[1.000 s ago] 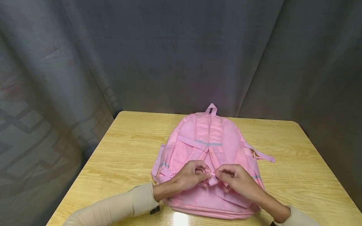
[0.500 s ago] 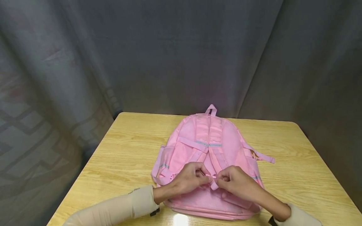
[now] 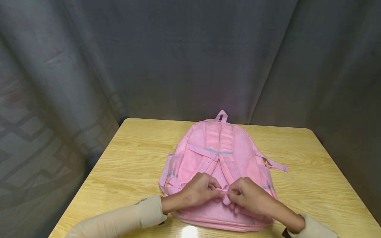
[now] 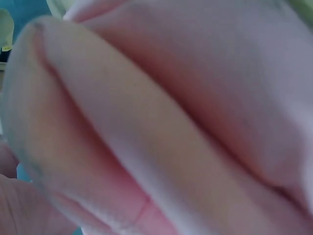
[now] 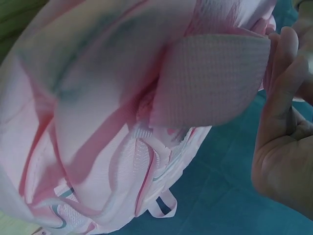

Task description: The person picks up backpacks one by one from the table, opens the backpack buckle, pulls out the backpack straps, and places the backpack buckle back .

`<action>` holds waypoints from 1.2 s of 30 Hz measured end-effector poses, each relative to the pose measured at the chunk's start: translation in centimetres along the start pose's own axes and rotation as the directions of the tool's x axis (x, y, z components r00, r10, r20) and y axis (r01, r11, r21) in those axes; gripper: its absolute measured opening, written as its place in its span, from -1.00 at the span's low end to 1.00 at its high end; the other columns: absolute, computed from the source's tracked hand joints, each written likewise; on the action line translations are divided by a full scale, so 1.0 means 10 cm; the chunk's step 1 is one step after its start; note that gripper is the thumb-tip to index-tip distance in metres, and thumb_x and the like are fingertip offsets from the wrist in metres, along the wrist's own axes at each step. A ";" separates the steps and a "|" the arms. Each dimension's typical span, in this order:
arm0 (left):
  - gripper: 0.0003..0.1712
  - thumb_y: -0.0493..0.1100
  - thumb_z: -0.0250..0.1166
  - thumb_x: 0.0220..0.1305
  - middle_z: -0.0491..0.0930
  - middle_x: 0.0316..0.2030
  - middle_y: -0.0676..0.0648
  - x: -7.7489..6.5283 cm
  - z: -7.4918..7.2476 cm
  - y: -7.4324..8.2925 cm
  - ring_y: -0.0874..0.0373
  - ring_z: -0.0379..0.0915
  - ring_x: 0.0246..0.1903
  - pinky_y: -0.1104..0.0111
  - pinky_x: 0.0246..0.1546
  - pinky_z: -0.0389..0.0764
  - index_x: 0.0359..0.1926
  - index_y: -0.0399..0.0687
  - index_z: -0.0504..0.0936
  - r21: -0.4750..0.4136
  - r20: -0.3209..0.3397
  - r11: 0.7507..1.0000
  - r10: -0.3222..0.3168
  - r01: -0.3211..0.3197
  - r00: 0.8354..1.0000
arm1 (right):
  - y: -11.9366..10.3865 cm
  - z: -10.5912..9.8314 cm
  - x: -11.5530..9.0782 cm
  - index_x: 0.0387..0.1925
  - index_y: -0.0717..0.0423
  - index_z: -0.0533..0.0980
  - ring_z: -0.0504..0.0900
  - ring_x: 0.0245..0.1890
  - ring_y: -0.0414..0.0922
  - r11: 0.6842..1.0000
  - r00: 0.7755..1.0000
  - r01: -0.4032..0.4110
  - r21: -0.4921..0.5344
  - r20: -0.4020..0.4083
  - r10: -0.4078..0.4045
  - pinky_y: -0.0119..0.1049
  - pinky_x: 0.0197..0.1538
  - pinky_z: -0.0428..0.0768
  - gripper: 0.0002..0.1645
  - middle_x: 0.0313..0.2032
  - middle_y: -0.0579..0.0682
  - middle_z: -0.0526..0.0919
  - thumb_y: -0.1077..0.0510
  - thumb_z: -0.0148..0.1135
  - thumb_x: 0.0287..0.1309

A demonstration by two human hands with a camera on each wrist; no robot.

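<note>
A pink backpack (image 3: 199,162) lies on the table with its shoulder-strap side up and its top loop away from me. Over its lower middle my left hand (image 3: 200,191) pinches a narrow pink strap (image 3: 222,190) from the left. My right hand (image 3: 251,196) pinches the same strap from the right, a short piece stretching between the fingertips. A loose strap end (image 3: 226,200) hangs below that spot. In the right wrist view, a broad webbing strap (image 5: 210,81) reaches the fingers. Blurred pink fabric (image 4: 127,117) fills most of the left wrist view.
The wooden table (image 3: 134,148) extends on both sides of the backpack. Another strap (image 3: 278,166) sticks out at the backpack's right side, and a side strap (image 3: 165,173) loops out at its left. Dark grey curtains (image 3: 190,59) hang behind and beside the table.
Both hands have moved slightly down toward me with the strap between them. The fingers have shifted on the strap, and the backpack stays nearly in place.
</note>
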State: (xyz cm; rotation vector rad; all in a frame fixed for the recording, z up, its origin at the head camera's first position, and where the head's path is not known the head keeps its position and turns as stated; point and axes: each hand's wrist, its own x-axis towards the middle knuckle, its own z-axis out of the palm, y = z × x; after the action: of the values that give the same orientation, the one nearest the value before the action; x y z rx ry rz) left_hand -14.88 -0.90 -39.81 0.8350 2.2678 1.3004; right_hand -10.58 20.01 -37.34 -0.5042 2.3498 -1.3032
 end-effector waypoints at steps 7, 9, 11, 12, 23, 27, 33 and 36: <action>-0.82 -0.06 0.37 0.27 0.66 -0.66 0.21 0.00 0.01 0.02 0.53 0.48 -0.67 0.60 -0.68 0.48 -0.41 0.00 0.78 0.116 0.086 0.991 0.061 -0.071 0.994 | 0.00 0.01 -0.01 -0.58 0.09 0.62 0.65 -0.69 -0.27 0.999 0.999 0.036 -0.031 -0.003 -0.036 -0.42 -0.62 0.60 -0.68 -0.69 -0.18 0.65 0.35 0.16 0.27; -0.81 -0.10 0.35 0.30 0.66 -0.65 0.18 0.00 0.02 0.02 0.51 0.51 -0.66 0.59 -0.62 0.56 -0.41 -0.05 0.77 0.087 0.099 0.994 0.057 -0.065 0.993 | 0.01 0.02 -0.01 -0.60 0.08 0.61 0.64 -0.70 -0.29 0.998 0.998 0.055 -0.040 -0.015 -0.056 -0.43 -0.62 0.60 -0.68 -0.69 -0.20 0.65 0.36 0.16 0.25; -0.80 -0.14 0.33 0.32 0.67 -0.63 0.14 0.00 0.02 0.02 0.46 0.56 -0.65 0.57 -0.58 0.61 -0.42 -0.10 0.75 0.024 0.102 0.999 0.043 -0.046 0.994 | 0.01 0.03 -0.01 -0.63 0.05 0.58 0.63 -0.71 -0.32 0.995 0.996 0.080 -0.059 -0.039 -0.083 -0.43 -0.64 0.59 -0.66 -0.69 -0.22 0.65 0.37 0.17 0.23; -0.79 -0.16 0.32 0.33 0.68 -0.63 0.12 -0.01 0.02 0.02 0.43 0.57 -0.65 0.55 -0.56 0.63 -0.43 -0.13 0.74 -0.007 0.100 0.999 0.039 -0.038 0.994 | 0.01 0.04 -0.01 -0.64 0.03 0.57 0.62 -0.72 -0.34 0.992 0.993 0.094 -0.079 -0.057 -0.098 -0.44 -0.66 0.57 -0.65 -0.69 -0.24 0.64 0.38 0.17 0.21; -0.82 -0.26 0.26 0.37 0.70 -0.60 0.02 0.00 0.03 0.02 0.27 0.66 -0.60 0.45 -0.51 0.70 -0.36 -0.24 0.71 -0.204 0.055 0.979 -0.012 0.023 0.998 | 0.00 0.11 0.02 -0.78 -0.12 0.31 0.22 -0.74 -0.60 0.922 0.927 0.178 -0.343 -0.255 -0.274 -0.59 -0.72 0.20 -0.53 -0.78 -0.46 0.22 0.39 0.27 -0.04; -0.82 -0.30 0.24 0.37 0.70 -0.59 -0.08 0.01 0.02 0.02 0.13 0.69 -0.58 0.37 -0.47 0.73 -0.36 -0.29 0.70 -0.286 0.055 0.957 -0.035 0.049 0.998 | 0.01 0.14 0.03 -0.78 -0.15 0.31 0.17 -0.74 -0.63 0.906 0.903 0.200 -0.372 -0.290 -0.318 -0.63 -0.74 0.16 -0.51 -0.78 -0.47 0.22 0.40 0.26 -0.01; -0.82 -0.31 0.24 0.37 0.70 -0.58 -0.21 0.03 0.01 0.03 -0.16 0.70 -0.52 0.28 -0.49 0.74 -0.35 -0.34 0.69 -0.381 0.054 0.919 -0.092 0.106 0.994 | 0.03 0.16 0.05 -0.76 -0.20 0.32 0.14 -0.71 -0.66 0.874 0.855 0.227 -0.429 -0.341 -0.390 -0.69 -0.73 0.12 -0.49 -0.78 -0.50 0.20 0.42 0.26 -0.05; -0.81 -0.29 0.23 0.38 0.70 -0.56 -0.23 0.03 0.00 0.03 -0.19 0.70 -0.51 0.27 -0.48 0.75 -0.33 -0.33 0.70 -0.395 0.052 0.911 -0.106 0.118 0.993 | 0.04 0.17 0.06 -0.76 -0.21 0.30 0.09 -0.69 -0.67 0.857 0.829 0.241 -0.455 -0.364 -0.426 -0.70 -0.73 0.10 -0.48 -0.76 -0.52 0.18 0.44 0.27 -0.09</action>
State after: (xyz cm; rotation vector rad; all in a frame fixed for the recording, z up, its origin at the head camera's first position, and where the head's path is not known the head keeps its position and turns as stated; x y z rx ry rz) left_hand -15.04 -0.54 -39.51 0.5648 1.8963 1.6066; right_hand -10.25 18.65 -38.59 -0.8573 3.0606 -1.1869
